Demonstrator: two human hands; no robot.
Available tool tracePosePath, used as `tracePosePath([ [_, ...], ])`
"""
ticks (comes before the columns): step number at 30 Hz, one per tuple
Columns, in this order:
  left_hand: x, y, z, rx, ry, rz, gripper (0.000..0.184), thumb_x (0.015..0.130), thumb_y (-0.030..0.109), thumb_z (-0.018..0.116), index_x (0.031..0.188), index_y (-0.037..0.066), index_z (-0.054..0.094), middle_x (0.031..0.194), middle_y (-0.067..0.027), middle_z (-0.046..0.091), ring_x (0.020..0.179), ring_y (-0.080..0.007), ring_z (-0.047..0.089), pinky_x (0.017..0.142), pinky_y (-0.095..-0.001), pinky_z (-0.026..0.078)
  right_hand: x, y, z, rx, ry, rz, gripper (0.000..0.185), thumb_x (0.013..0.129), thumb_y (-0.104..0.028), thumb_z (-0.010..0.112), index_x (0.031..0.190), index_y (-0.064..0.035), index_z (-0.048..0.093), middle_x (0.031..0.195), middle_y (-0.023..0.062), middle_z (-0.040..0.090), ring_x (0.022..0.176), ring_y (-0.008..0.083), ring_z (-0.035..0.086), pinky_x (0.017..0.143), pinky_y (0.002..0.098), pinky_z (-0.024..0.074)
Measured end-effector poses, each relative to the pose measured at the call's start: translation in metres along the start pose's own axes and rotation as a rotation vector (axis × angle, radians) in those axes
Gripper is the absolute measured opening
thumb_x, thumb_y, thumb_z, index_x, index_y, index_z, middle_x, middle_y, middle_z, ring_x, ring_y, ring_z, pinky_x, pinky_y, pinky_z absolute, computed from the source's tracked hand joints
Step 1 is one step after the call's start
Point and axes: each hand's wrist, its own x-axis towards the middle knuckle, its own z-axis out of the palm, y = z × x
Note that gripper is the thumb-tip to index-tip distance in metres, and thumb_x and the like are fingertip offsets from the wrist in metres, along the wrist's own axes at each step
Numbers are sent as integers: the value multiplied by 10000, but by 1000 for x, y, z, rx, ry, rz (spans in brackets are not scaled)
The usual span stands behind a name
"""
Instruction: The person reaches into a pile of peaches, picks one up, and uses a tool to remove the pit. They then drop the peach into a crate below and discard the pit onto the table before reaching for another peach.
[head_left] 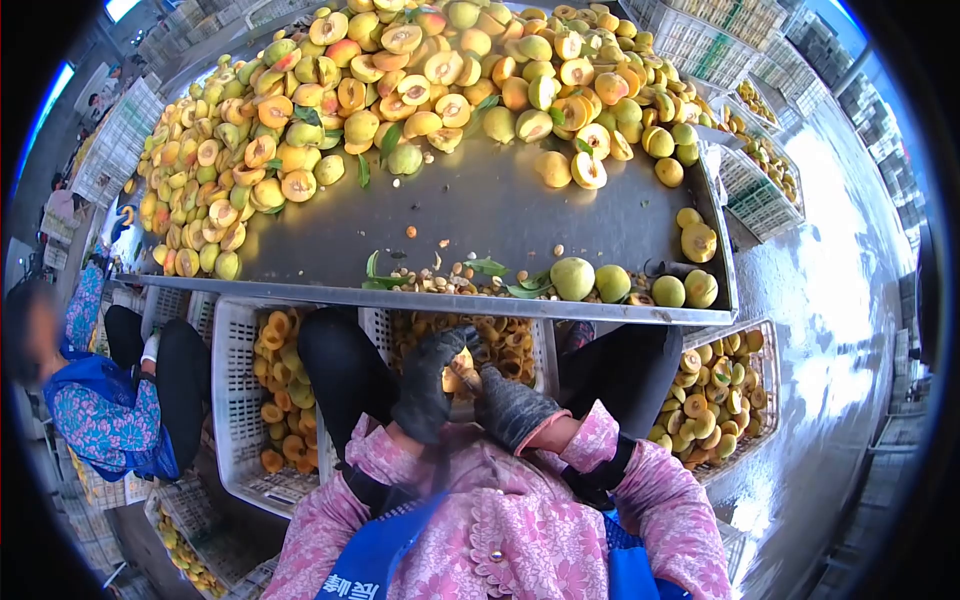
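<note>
My left hand [425, 385], in a dark glove, is closed around a cut yellow peach piece [458, 368] in front of my lap. Close against it on the right is my right hand [515, 405], in a dark grey glove with its fingers curled in. A small brownish thing shows at its fingertips; whether that is a tool or part of the fruit, I cannot tell. Below both hands, between my knees, a crate [545, 360] holds many peach halves [505, 345], partly hidden by the gloves.
Ahead stands a metal table [440, 215] heaped with whole and halved peaches [400, 90]; pits and leaves lie along its raised front edge. A white crate [235, 400] of halves is at my left, another crate [725, 395] at my right. A co-worker [110, 400] sits at far left.
</note>
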Motion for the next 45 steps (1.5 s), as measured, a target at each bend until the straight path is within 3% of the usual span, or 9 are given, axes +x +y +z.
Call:
tracePosePath([
  [7, -2, -2, 9, -122, 120, -146, 304, 765, 25, 500, 1052, 16, 598, 985, -152, 626, 926, -272, 609, 817, -344, 473, 16, 19, 31, 159, -12, 3, 349, 788, -159, 571, 1073, 8, 455, 820, 221, 604, 796, 395, 594, 669, 429, 460],
  [15, -4, -8, 1, 67, 71, -43, 256, 813, 27, 472, 1024, 12, 617, 954, -128, 633, 897, -219, 619, 799, -309, 479, 24, 21, 41, 224, 4, -29, 342, 775, -241, 635, 969, 15, 515, 796, 202, 608, 779, 366, 601, 657, 407, 466],
  [24, -3, -6, 3, -124, 91, -206, 225, 851, 83, 484, 995, 5, 637, 957, -121, 638, 888, -205, 620, 805, -297, 476, 25, 20, 37, 170, -49, -81, 350, 810, -236, 607, 1050, 4, 522, 776, 190, 610, 740, 348, 604, 636, 394, 466],
  [28, -1, -6, 1, 68, 98, -72, 224, 840, 127, 522, 960, -15, 647, 931, -103, 654, 865, -183, 621, 800, -289, 471, 29, 29, 46, 161, -42, 7, 387, 800, -208, 610, 1116, -15, 498, 829, 221, 590, 753, 366, 597, 653, 410, 465],
  [31, -1, -6, 7, -464, 275, -406, 236, 832, 148, 544, 945, -31, 648, 908, -99, 661, 857, -168, 617, 784, -292, 475, 33, 37, 57, 68, -16, 20, 448, 784, -192, 615, 1168, -16, 466, 860, 245, 565, 749, 384, 590, 662, 427, 464],
  [34, 3, -11, 9, -570, 357, -513, 234, 831, 141, 541, 937, -36, 650, 895, -98, 662, 841, -160, 617, 763, -291, 480, 37, 30, 55, 180, -3, 38, 451, 773, -215, 614, 1141, -2, 463, 830, 265, 558, 747, 408, 584, 663, 445, 461],
  [36, 3, -10, 8, -462, 364, -410, 235, 832, 137, 538, 939, -39, 649, 889, -99, 662, 829, -163, 621, 755, -287, 482, 38, 16, 47, 139, -8, 34, 395, 777, -263, 599, 1019, 34, 504, 743, 270, 582, 769, 429, 587, 666, 459, 459],
  [41, 3, -11, 1, -261, 261, -298, 231, 828, 130, 537, 942, -40, 646, 887, -101, 662, 821, -169, 628, 744, -291, 493, 49, 30, 62, 80, -63, -238, 406, 771, -290, 604, 1069, -24, 531, 728, 255, 585, 729, 434, 577, 637, 467, 457],
  [45, 0, -29, -6, -14, 82, -58, 236, 787, 111, 567, 977, -12, 633, 907, -111, 661, 835, -204, 636, 754, -318, 504, 42, 10, 34, 103, -155, -66, 304, 758, -265, 608, 937, -19, 597, 698, 198, 584, 720, 355, 599, 611, 427, 465],
])
